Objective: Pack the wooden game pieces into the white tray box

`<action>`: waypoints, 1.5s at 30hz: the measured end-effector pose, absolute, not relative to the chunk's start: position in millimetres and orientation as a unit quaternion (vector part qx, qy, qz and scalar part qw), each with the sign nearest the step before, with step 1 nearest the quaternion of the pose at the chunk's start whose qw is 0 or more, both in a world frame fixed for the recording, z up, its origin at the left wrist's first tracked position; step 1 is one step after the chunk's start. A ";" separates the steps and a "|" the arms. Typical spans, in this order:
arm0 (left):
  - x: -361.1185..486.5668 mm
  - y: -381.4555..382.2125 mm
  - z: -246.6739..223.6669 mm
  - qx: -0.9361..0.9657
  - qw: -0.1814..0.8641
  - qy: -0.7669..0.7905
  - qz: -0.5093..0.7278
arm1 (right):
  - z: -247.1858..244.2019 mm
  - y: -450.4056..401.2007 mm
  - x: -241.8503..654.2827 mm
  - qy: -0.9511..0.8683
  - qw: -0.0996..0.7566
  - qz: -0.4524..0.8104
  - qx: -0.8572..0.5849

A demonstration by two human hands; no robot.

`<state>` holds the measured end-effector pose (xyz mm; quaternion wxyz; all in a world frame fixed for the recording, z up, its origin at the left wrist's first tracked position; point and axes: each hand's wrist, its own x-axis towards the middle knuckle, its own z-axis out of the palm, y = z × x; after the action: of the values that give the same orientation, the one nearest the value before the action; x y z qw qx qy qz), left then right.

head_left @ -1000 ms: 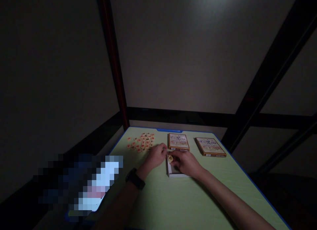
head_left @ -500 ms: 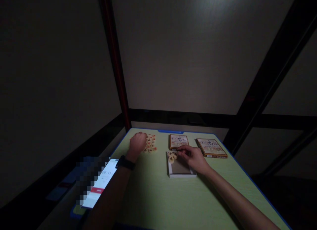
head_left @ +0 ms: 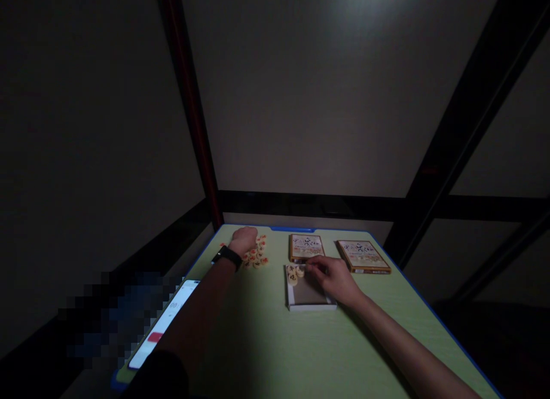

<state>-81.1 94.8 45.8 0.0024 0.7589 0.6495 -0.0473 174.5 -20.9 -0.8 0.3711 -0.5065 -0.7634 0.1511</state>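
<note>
My left hand [head_left: 244, 240], with a dark watch on its wrist, is over the left side of a group of Chinese chess pieces [head_left: 258, 254]. Its fingers curl down out of sight, so what they hold is hidden. A shallow white-edged box tray [head_left: 311, 293] lies in front of my right hand [head_left: 335, 277]. That hand's thumb and fingers are pinched together at the tray's far side; whatever may be between them is too small to make out. Several round chess pieces [head_left: 293, 278] with dark characters sit in the tray's far left corner.
Behind the tray lies a printed chess box [head_left: 306, 246], and a second printed box [head_left: 364, 254] is at the right. A lit phone [head_left: 165, 324] rests along the left edge of the green table [head_left: 275, 353]. A wall stands close behind the table.
My left hand has moved farther over the group of loose pieces. My right hand stays pinched at the tray's far side. The whole view has shifted slightly.
</note>
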 end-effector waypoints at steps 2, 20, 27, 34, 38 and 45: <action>-82.3 97.2 43.9 0.761 0.000 0.647 -0.052 | -0.9 -20.5 174.7 -0.765 0.366 0.150 -0.508; -97.1 108.8 50.3 0.766 -0.012 0.639 -0.065 | -2.1 -18.9 176.6 -0.758 0.383 0.144 -0.508; -89.7 110.2 48.4 0.763 -0.019 0.643 -0.064 | 0.2 -20.0 175.1 -0.753 0.382 0.150 -0.515; -81.8 112.6 43.1 0.758 -0.033 0.650 -0.039 | 0.0 -20.6 175.7 -0.760 0.373 0.151 -0.510; -82.3 112.1 39.9 0.762 -0.034 0.646 -0.029 | -0.8 -20.1 176.1 -0.760 0.374 0.149 -0.510; -85.6 106.1 40.4 0.769 -0.024 0.638 -0.033 | -0.5 -20.4 174.0 -0.758 0.378 0.160 -0.507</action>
<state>-85.6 106.1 40.4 -0.0241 0.7690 0.6380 -0.0329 174.0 -20.4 -0.5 0.3777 -0.5072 -0.7579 0.1605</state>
